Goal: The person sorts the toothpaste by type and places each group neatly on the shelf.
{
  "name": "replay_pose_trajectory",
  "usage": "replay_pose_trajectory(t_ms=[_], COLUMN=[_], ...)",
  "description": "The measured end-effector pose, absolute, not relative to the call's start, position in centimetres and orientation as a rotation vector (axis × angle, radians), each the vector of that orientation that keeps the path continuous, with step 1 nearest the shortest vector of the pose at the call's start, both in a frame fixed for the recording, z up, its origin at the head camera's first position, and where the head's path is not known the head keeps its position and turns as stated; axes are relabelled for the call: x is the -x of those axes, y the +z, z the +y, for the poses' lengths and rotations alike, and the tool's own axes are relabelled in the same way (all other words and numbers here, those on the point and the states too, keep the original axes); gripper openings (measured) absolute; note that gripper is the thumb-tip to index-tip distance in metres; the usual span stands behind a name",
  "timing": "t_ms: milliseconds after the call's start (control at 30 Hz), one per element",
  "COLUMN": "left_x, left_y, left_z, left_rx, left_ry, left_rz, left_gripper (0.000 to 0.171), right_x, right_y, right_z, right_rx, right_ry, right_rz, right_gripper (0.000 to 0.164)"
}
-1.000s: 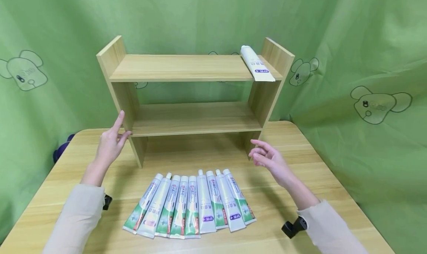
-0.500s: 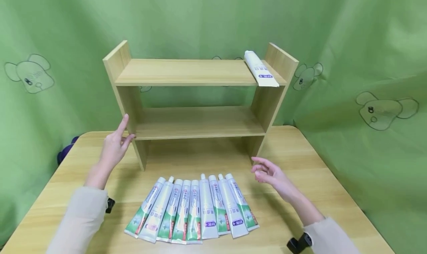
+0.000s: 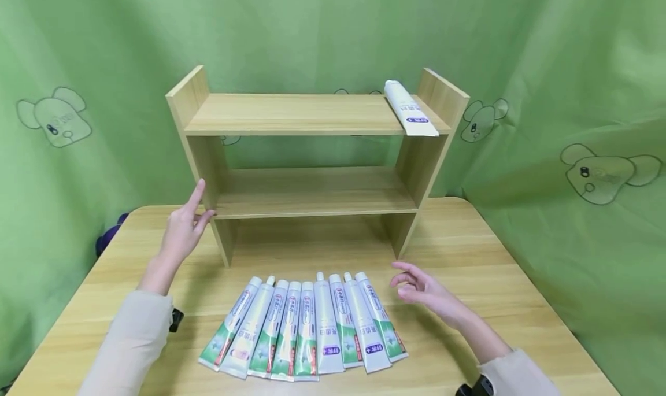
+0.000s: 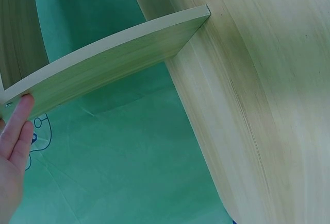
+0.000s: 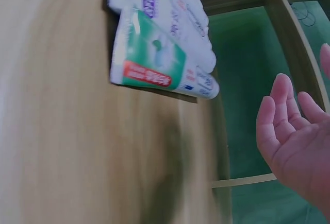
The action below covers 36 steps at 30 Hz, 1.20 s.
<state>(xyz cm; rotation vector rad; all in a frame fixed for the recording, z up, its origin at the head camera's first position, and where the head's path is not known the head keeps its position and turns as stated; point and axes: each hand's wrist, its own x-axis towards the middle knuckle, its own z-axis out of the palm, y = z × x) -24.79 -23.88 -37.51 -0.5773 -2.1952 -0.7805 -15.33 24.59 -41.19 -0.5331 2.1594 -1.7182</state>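
A wooden shelf unit (image 3: 302, 208) stands at the back of the table. My left hand (image 3: 182, 229) touches its left side panel at the middle board, index finger straight. In the left wrist view, straight fingers (image 4: 19, 123) lie against the panel (image 4: 111, 62). My right hand (image 3: 429, 292) hovers, holding nothing, near the cap end of a green-and-white toothpaste tube (image 3: 382, 315), the rightmost of a fanned row; its fingers are loosely bent. The row mixes green-and-white tubes with white-and-purple ones, such as one white toothpaste tube (image 3: 364, 321). Another white toothpaste tube (image 3: 410, 108) lies on the top board's right end.
The row of tubes lies on the wooden table (image 3: 520, 321) in front of the shelf, caps toward it. A green curtain (image 3: 312, 32) with mouse drawings surrounds the table. A dark purple object (image 3: 109, 234) shows past the table's left edge.
My right hand has come down and away from the shelf's right side panel toward the row of tubes. My left hand stays at the left panel. The head view has shifted slightly.
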Motion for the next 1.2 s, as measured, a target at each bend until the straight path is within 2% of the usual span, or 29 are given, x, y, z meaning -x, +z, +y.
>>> replay_pose_trajectory(t_ms=[267,933,1200], left_x=[24.7,24.6,24.5], left_y=[-37.5,-37.6,-37.6], left_z=[-23.9,-23.9,-23.7], left_rx=[0.574,0.563,0.570], left_ry=[-0.774,-0.756,-0.761], left_rz=[-2.190,-2.176,-2.168], left_gripper=[0.079,0.083,0.084], right_x=[15.1,14.5,14.3], right_y=[-42.7,-45.2,-45.4], right_z=[24.9,24.9,24.6], right_rx=[0.484,0.607,0.577], right_ry=[-1.644,-1.456,-1.493], right_rz=[2.115,2.015,2.048], right_gripper=[0.064,0.069,0.069])
